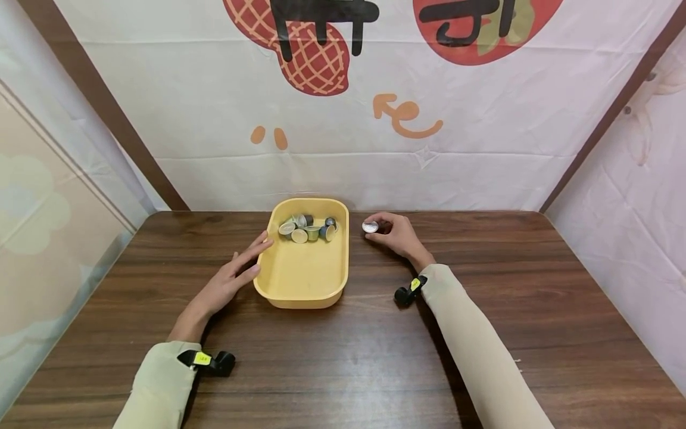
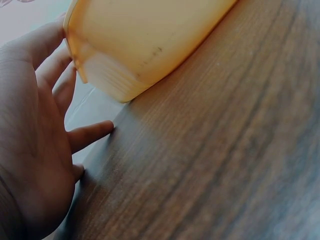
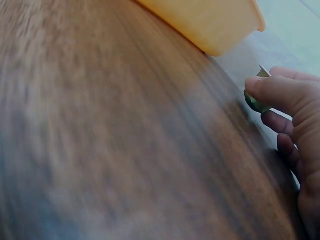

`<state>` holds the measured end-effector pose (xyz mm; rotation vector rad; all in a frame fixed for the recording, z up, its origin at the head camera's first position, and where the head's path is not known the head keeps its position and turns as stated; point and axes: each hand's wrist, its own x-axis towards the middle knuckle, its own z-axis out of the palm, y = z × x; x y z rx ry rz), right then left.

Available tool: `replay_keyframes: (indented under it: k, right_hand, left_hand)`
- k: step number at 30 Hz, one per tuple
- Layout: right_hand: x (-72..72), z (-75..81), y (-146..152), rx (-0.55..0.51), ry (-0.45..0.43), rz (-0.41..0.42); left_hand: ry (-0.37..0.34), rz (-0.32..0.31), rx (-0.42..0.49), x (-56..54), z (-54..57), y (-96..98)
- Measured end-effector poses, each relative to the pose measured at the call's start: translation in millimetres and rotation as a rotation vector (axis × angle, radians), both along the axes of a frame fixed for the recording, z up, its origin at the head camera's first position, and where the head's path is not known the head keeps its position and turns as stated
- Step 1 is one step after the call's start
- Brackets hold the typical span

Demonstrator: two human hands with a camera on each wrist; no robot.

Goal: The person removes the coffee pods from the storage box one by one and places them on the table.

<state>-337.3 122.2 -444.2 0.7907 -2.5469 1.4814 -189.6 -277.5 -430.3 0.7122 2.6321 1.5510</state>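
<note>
A yellow plastic tub [image 1: 300, 285] stands on the table with several coffee capsules [image 1: 299, 236] gathered toward its far end. My left hand [image 1: 227, 285] rests its extended fingers on the tub's left rim; in the left wrist view those fingers [image 2: 55, 65] touch the tub's edge. Right of the tub, my right hand [image 1: 398, 236] pinches one coffee capsule [image 1: 370, 227] between thumb and fingers, its silvery lid showing in the head view. From the right wrist, this capsule [image 3: 256, 102] looks dark green and is partly hidden by the thumb.
A brown wood-grain table [image 1: 348, 369] carries the tub, and its far edge meets a white printed cloth [image 1: 214, 101]. More cloth hangs at the left and right sides. Each wrist wears a small black camera on a strap.
</note>
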Motion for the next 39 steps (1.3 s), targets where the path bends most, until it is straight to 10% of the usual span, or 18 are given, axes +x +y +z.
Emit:
replay_keyframes:
  k: [29,39]
  right_hand:
    - [7.8,0.8,2.0,-0.049,0.041,-0.008]
    - [12.4,23.5,2.9,-0.101,0.166,0.028]
  left_hand:
    - [-0.011,0.009,-0.003,1.9,1.7,0.0]
    - [-0.023,0.007,0.002,1.5,3.0,1.3]
